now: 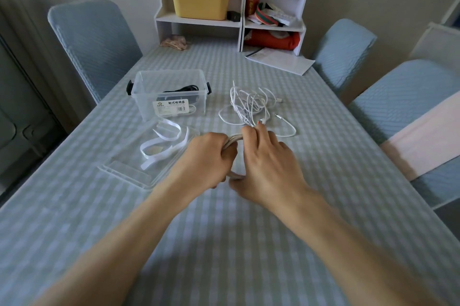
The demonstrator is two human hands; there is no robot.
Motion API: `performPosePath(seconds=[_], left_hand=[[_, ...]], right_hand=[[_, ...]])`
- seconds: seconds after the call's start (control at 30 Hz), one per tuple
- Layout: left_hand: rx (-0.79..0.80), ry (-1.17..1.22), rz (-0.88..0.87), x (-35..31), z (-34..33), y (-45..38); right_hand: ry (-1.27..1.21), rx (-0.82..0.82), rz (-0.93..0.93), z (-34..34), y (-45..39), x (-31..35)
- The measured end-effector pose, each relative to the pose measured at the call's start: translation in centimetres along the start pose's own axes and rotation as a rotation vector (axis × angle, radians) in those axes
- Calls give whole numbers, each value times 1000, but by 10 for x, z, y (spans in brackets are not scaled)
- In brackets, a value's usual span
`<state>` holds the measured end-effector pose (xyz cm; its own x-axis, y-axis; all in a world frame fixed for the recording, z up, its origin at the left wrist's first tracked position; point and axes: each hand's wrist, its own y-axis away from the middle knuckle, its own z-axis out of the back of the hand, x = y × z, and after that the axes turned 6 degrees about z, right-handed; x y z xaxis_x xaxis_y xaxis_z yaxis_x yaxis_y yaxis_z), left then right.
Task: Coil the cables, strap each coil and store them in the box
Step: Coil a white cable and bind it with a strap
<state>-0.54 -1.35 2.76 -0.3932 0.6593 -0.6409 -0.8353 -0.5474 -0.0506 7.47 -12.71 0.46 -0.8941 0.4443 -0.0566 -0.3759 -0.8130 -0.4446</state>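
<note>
My left hand grips a small coil of white cable at the middle of the table. My right hand holds the same coil from the right, fingers curled over its top and thumb under its lower loop. A loose tangle of white cables lies just beyond my hands, one strand running into the coil. The clear plastic box stands at the left with a black cable and a white cable inside. White straps lie on the box's clear lid.
A white shelf unit with a yellow bin stands at the table's far edge, papers in front of it. Blue-covered chairs stand at the left and right. The checked tablecloth covers the table.
</note>
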Motion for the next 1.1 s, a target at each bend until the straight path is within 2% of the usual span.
performPosePath(seconds=[0.1,0.17,0.4,0.6,0.77,0.97,1.1], left_hand=[[66,58,41,1,6,1],[118,11,37,3,8,3],[102,-432,-123,0,10,7],[92,-700,-245,0,7,5],[34,-794,-296,-4,4,2],[7,-845,-340,-3,2,2],[34,-825,-338,-4,1,2]], right_hand=[[41,-67,47,-4,-1,-3],[46,-100,96,-5,0,-8],[73,-130,213,-1,6,-29],[55,-105,202,-10,12,-25],[-20,-150,297,-10,8,-27],[-3,-164,285,-16,11,-33],[-68,-88,304,-16,13,-37]])
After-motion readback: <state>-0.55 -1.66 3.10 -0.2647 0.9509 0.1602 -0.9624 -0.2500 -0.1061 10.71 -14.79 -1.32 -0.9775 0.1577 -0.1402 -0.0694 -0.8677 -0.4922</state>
